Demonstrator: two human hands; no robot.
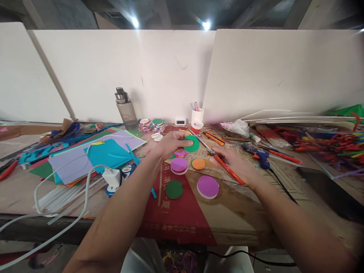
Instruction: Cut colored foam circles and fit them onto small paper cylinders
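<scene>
My left hand (176,141) pinches the edge of a bright green disc (192,144) between thumb and fingers. In my right hand (229,161) is a red-handled tool with long metal blades (203,143), resembling shears. Its tip points up and left, close to the green disc. On the table below lie a stack topped with a purple disc (179,165), a small orange disc (198,163) and a dark green disc (174,189). Another purple-topped disc stack (208,186) sits nearer me. A smaller purple piece (181,152) shows just under my left hand.
Coloured sheets (71,161) and a white charger (112,177) with cables lie left. A bottle (126,110), disc stacks (158,125), a small clock (180,121) and paper cups (197,125) stand at the back. A glue gun (261,157) and black phone-like slab (330,193) lie right.
</scene>
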